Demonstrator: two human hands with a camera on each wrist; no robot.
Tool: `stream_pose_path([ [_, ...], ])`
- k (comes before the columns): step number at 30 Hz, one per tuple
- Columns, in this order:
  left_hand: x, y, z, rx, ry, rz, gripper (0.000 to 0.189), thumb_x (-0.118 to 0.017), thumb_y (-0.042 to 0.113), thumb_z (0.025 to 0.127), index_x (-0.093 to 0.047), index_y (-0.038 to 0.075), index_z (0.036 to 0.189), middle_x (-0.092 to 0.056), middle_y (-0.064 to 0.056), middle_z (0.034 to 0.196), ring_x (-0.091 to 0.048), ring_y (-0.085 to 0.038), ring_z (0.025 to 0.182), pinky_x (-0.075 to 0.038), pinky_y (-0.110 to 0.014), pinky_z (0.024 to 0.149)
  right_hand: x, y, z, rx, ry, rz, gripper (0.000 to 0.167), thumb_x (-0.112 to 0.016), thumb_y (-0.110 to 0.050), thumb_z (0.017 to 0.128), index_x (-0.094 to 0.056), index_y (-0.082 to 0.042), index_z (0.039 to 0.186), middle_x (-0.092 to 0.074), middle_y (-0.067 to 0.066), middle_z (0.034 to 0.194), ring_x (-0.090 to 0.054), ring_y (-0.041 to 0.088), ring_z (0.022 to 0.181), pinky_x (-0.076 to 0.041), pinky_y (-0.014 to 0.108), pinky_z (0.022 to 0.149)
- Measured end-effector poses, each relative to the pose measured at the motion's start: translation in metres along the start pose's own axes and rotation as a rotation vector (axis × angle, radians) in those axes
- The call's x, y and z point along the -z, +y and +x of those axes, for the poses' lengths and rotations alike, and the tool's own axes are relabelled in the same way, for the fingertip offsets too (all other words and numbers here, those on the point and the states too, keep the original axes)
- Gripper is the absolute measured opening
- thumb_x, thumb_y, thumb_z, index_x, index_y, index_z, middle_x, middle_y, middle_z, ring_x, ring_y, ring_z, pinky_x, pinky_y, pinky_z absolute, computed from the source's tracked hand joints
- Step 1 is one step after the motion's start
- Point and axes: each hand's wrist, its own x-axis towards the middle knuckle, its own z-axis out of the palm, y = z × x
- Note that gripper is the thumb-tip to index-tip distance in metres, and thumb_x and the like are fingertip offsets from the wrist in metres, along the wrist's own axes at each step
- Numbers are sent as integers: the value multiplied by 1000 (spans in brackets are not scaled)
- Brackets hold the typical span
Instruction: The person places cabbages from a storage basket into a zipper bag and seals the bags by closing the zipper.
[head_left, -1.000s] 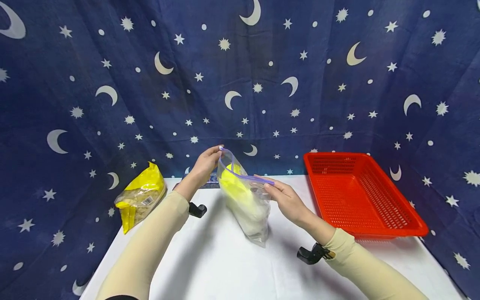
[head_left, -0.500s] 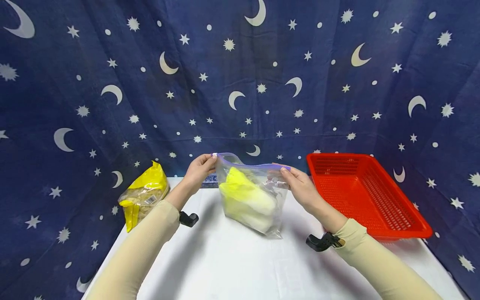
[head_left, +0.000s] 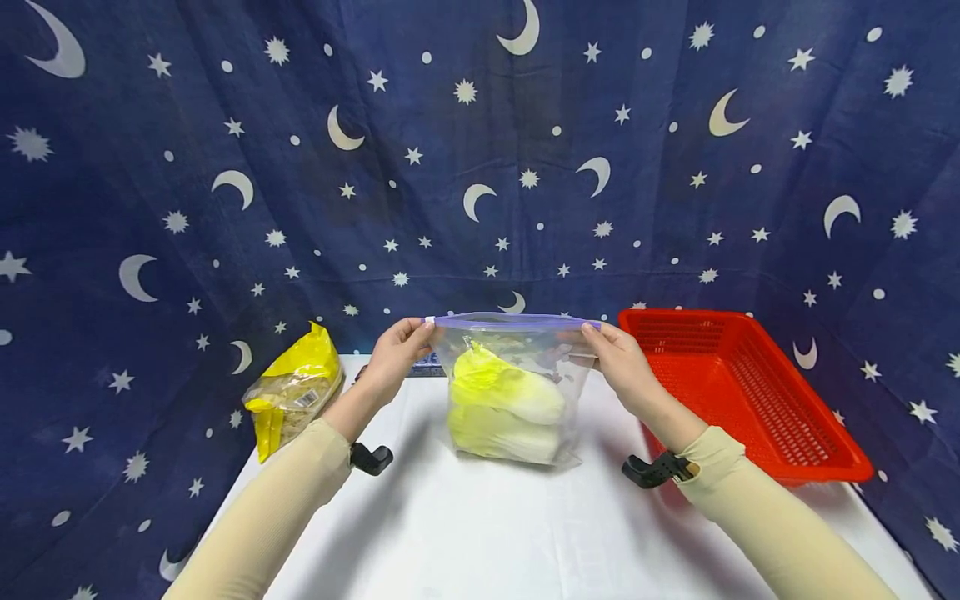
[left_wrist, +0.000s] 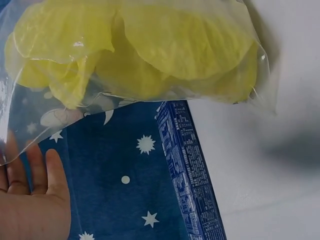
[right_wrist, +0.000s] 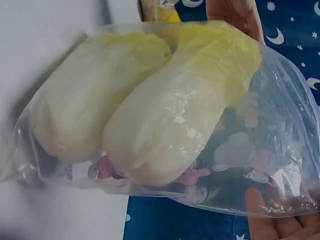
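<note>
In the head view, a clear zip bag (head_left: pixel 510 333) with a purple zip strip is stretched between both hands. Two pale yellow and white napa cabbages (head_left: pixel 510 400) lie inside, one above the other. My left hand (head_left: pixel 396 354) pinches the top left corner, at a white slider (head_left: pixel 430 320). The top right corner is pinched by my right hand (head_left: pixel 624 367), thumb in front. Both cabbages (right_wrist: pixel 160 105) show side by side through the plastic in the right wrist view. In the left wrist view their leafy ends (left_wrist: pixel 185 45) face the camera, with left fingers (left_wrist: pixel 57 172) behind the bag's edge.
A red plastic basket (head_left: pixel 780 400) stands on the right of the white table (head_left: pixel 465 533). A yellow and clear packet (head_left: pixel 296 387) with beige contents sits at the left back. Behind the bag is a long blue box (left_wrist: pixel 187 165). A star-patterned curtain (head_left: pixel 480 167) hangs beyond.
The hands have moved apart and the right one has gone rightward. The bag has turned broadside and its mouth, earlier gaping, is now drawn straight and narrow.
</note>
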Motion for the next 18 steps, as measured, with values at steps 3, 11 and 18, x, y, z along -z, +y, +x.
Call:
stream_pose_path([
  [3, 0, 1, -5, -8, 17, 4, 35, -62, 32, 104, -61, 0, 118, -67, -12, 115, -64, -23, 113, -49, -40, 105, 5, 2, 3, 18, -6, 18, 44, -45, -27, 111, -60, 8, 133, -71, 20, 121, -72, 26, 105, -56, 33, 95],
  [11, -5, 5, -12, -50, 63, 23, 32, -64, 31, 103, -62, 0, 109, -70, -11, 108, -66, -21, 106, -52, -38, 102, 15, 5, 8, 14, 20, 67, 42, -47, -28, 110, -62, 8, 127, -76, 4, 110, -73, 20, 100, -56, 31, 93],
  [18, -8, 5, -12, -64, 109, 24, 28, -65, 29, 102, -61, 2, 107, -68, -8, 102, -66, -19, 98, -55, -31, 94, 17, 6, 11, 26, 36, 37, 37, -49, -29, 110, -62, 4, 124, -77, -2, 108, -73, 15, 98, -57, 29, 91],
])
